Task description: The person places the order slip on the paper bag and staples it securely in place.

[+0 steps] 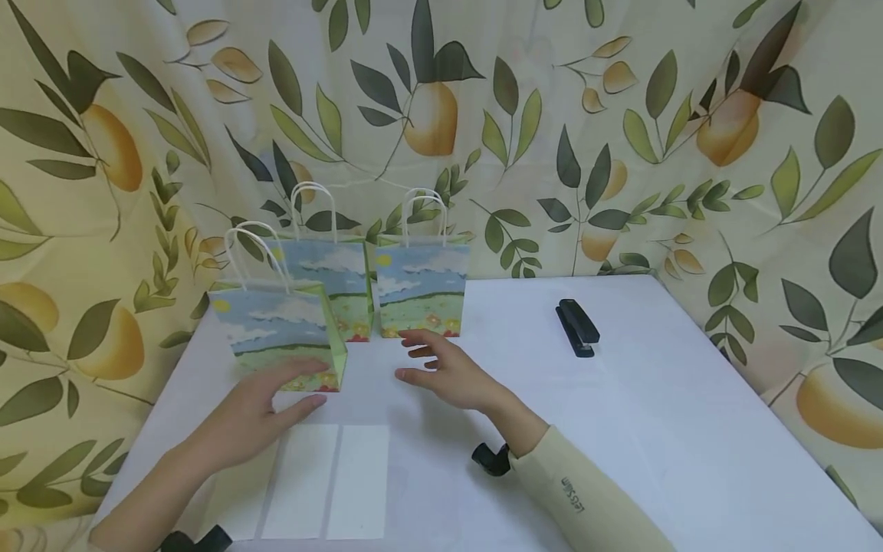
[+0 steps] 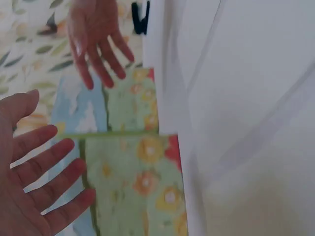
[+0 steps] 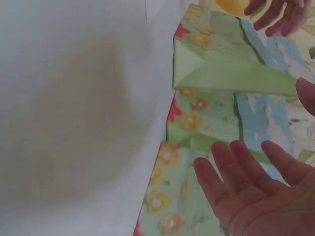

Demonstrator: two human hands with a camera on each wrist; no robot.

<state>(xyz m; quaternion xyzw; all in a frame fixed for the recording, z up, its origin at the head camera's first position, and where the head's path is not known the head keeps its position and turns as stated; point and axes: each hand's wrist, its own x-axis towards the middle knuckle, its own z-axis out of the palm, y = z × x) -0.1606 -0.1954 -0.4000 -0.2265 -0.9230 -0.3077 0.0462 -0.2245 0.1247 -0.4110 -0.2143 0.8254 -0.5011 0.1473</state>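
Observation:
Three small paper gift bags with white handles stand upright, printed with blue sky, a green meadow and flowers. The front bag point(image 1: 272, 322) is nearest my left hand point(image 1: 241, 418), whose fingers are spread before its lower part; whether they touch it I cannot tell. Behind it is the second bag point(image 1: 331, 268), partly hidden. To the right stands the third bag point(image 1: 422, 287), with my right hand point(image 1: 451, 373) just in front of its lower edge, fingers extended and holding nothing. In the right wrist view, the right hand point(image 3: 266, 196) has its fingers apart, near the bags' printed fronts.
White rectangular cards point(image 1: 359, 483) lie side by side on the white table point(image 1: 690, 460) near its front edge, partly under my left arm. A black stapler point(image 1: 578, 328) lies toward the back right. A leaf-and-fruit patterned curtain point(image 1: 510, 192) hangs behind the table.

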